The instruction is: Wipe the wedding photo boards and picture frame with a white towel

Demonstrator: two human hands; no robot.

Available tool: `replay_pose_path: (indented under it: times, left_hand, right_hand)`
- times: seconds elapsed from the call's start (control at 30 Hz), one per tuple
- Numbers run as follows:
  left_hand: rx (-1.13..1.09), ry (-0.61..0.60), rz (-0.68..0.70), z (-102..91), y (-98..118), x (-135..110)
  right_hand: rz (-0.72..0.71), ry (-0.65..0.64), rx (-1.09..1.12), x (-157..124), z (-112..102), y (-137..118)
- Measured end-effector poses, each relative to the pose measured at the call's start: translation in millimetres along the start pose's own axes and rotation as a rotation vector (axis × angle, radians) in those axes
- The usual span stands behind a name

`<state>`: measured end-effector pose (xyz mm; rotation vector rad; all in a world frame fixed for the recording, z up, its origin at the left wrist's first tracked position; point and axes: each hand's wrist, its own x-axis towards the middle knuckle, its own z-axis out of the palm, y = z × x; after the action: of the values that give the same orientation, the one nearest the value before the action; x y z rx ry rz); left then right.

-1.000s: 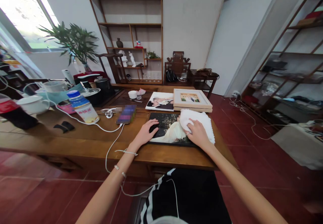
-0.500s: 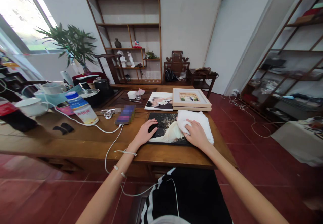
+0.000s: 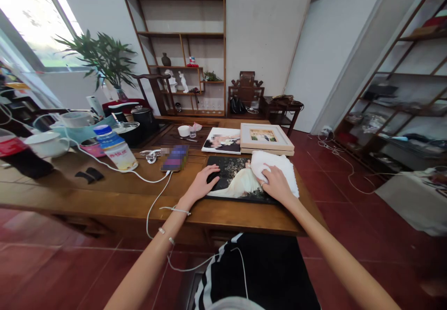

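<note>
A dark photo panel (image 3: 234, 179) showing a figure in a white dress lies flat near the front edge of the wooden table (image 3: 115, 193). My left hand (image 3: 201, 183) rests flat on its left edge, fingers stretched out. My right hand (image 3: 276, 184) presses a white cloth (image 3: 279, 169) onto the panel's right part, fingers curled over the cloth.
Behind the panel lie another photo print (image 3: 222, 140) and a light wooden picture frame (image 3: 265, 137). A phone (image 3: 175, 158) on a white cable, a bottle (image 3: 115, 148), cups and a kettle fill the table's left. Shelves stand behind and at right.
My right hand has slid the cloth a little to the right across the panel. My left hand stays where it was.
</note>
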<state>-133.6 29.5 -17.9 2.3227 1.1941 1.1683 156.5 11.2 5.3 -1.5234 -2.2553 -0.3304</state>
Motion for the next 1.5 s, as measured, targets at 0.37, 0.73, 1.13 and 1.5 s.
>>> replay_pose_path:
  times: [0.37, 0.73, 1.13, 1.5]
  left_hand:
    - [0.013, -0.007, 0.0, -0.5, -0.1, -0.1]
    - [0.014, -0.01, -0.003, -1.8, 3.4, -0.7]
    - [0.011, 0.001, 0.003, -0.7, 1.3, -0.6]
    - [0.014, -0.009, -0.001, -0.8, 1.6, -0.2]
  right_hand:
    - [-0.179, 0.026, 0.139, -35.5, -10.8, -47.2]
    - [-0.171, 0.0, 0.071, -6.2, 0.4, -16.1]
    - [-0.109, 0.015, 0.019, -0.4, 4.9, -8.2]
    - [-0.19, -0.001, 0.13, -51.6, -21.0, -47.1]
